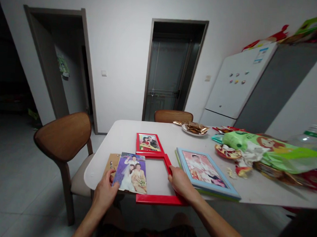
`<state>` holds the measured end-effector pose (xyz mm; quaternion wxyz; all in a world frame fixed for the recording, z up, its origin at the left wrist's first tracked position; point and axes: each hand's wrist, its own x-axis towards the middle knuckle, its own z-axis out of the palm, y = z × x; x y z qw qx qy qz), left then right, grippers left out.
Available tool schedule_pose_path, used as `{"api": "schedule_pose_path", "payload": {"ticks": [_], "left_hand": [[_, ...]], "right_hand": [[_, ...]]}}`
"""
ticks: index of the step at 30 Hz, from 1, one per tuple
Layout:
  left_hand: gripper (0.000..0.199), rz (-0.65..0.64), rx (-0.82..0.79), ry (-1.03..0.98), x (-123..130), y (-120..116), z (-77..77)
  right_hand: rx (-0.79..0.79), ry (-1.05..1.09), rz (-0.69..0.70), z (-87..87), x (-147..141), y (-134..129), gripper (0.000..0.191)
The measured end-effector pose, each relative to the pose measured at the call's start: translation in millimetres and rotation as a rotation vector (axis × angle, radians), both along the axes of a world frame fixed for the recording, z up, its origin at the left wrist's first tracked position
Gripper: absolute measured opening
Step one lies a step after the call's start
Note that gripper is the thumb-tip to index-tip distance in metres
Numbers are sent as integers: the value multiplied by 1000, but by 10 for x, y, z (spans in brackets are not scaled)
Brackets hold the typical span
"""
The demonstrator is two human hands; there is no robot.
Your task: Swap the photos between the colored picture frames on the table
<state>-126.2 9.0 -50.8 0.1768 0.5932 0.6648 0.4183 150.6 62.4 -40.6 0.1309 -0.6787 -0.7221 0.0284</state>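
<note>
My left hand (106,187) grips the lower left edge of a wedding photo (131,172) with a purple background. Under the photo, partly covered, lies a brown backing board (112,162) with a metal fastener. My right hand (180,182) is closed on the right side of a red picture frame (167,162). White tabletop shows through the frame's opening, and its lower bar juts past the table's near edge. The photo overlaps the frame's left side. Just beyond stands a smaller red-framed photo (149,143), lying flat and touching or nearly touching the frame's top bar.
Right of my hand lies a stack of picture frames, light blue on top (210,171). Farther right are an opened pomegranate (227,151), a green plastic bag (267,143) and a clear bottle (311,140). A plate of wrapped snacks (195,129) sits behind. Wooden chairs (66,136) flank the table.
</note>
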Motion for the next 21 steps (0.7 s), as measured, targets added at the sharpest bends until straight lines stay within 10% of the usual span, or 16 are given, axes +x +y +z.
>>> {"api": "schedule_pose_path", "payload": {"ticks": [13, 21], "left_hand": [[26, -29, -84, 505, 59, -50, 114], [36, -164, 87, 515, 179, -35, 87]], "right_hand": [[118, -15, 52, 37, -63, -34, 33], [-50, 626, 212, -50, -574, -24, 47]]}}
